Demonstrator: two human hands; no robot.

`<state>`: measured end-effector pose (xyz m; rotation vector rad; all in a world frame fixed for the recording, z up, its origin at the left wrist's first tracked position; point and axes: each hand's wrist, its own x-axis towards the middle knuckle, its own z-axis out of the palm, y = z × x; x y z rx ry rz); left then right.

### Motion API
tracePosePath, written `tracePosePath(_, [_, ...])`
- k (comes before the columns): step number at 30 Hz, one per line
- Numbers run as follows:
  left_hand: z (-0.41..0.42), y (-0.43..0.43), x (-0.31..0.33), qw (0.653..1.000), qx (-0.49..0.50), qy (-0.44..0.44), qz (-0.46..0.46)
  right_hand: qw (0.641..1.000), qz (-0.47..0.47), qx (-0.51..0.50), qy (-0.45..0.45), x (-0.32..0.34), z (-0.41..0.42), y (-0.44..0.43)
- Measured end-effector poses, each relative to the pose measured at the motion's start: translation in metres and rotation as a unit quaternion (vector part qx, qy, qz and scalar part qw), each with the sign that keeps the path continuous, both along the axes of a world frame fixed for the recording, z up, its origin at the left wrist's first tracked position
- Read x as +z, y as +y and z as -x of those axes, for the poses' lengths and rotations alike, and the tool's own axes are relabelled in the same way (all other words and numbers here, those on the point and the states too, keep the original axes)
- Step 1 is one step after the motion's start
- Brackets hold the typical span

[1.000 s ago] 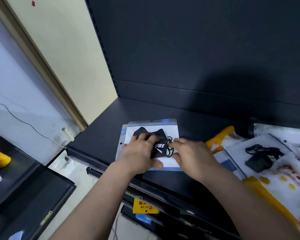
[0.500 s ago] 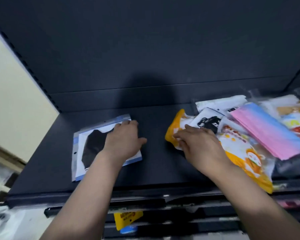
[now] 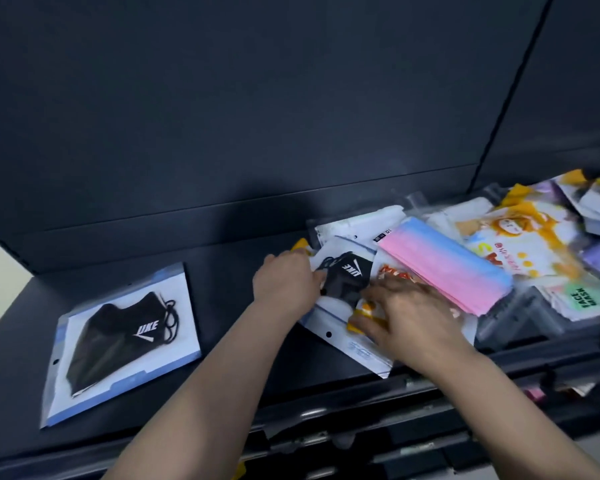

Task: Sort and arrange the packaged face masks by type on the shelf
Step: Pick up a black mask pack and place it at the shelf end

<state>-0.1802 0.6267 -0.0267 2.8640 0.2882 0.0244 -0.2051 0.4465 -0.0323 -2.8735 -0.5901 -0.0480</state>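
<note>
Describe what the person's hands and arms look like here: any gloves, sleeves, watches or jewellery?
Both forearms are bare from the bottom edge of the picture up to the wrists; no sleeve shows. The left hand and right hand wear no gloves, and no watch, bracelet or ring can be seen. The right hand is slightly blurred, so small details there are uncertain.

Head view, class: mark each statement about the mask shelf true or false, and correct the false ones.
1. A black mask pack lies alone on the shelf's left side. True.
2. The left hand rests on that lone pack. False: it is on a second black mask pack in the pile.
3. A pink-and-blue mask stack lies right of both hands. True.
4. The right hand is raised clear of the pile. False: it is down on the packs.
</note>
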Motion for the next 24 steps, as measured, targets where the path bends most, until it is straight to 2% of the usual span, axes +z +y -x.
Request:
tracePosePath(2, [-0.008,-0.010,-0.002,0.999,0.019,0.039,0.000,1.000,-0.016,0.003,0.009,-0.002,-0.004,-0.009])
tracePosePath(4, [-0.012,-0.013,-0.002,0.997,0.045,0.052,0.042,1.000,-0.028,0.009,0.006,-0.004,-0.007,-0.014])
tracePosePath(7, [-0.014,-0.013,0.005,0.985,0.072,0.044,0.151,0.999,-0.039,0.012,0.002,-0.005,-0.013,-0.022])
tracePosePath(11, [-0.012,-0.011,0.012,0.978,0.056,0.014,0.199,1.000,-0.023,0.017,-0.006,-0.008,-0.024,-0.019])
tracePosePath(16, [0.000,0.022,0.021,0.959,0.131,-0.113,0.225,1.000,0.003,0.013,-0.005,-0.012,-0.029,-0.011])
tracePosePath(20, [0.021,0.060,0.028,0.908,0.191,-0.207,0.310,0.998,-0.021,0.033,-0.046,-0.015,-0.028,0.008])
tracePosePath(22, [0.036,0.080,0.027,0.880,0.226,-0.229,0.349,0.995,-0.051,0.058,-0.068,-0.013,-0.026,0.025])
tracePosePath(24, [0.054,0.100,0.024,0.869,0.257,-0.239,0.348,0.989,-0.081,0.099,-0.071,-0.009,-0.019,0.046])
